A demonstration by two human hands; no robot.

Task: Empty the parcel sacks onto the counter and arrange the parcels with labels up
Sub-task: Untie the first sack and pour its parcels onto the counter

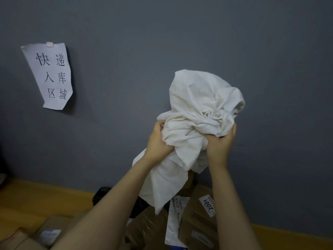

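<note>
We list, from the left:

- Paper sign, taped at its top edge to the grey wall, handwritten characters, lower corners curling.
- Wooden counter, running along the foot of the wall.
- Cardboard box, lower left on the counter, with a pale label facing up.
- Black packet, lying on the counter near the wall, partly behind our left forearm.
- Left hand, raised, fingers curled tight into the sack's bunched cloth.
- White cloth sack, held up in front of the wall between both hands, crumpled at the top, its loose end hanging down above the parcels.
- White mailer, beneath the sack, printed side up.
- Right hand, raised, fingers clamped on the sack's right side.
- Brown box, leaning beside the mailer, its white label reading 2001.
</note>
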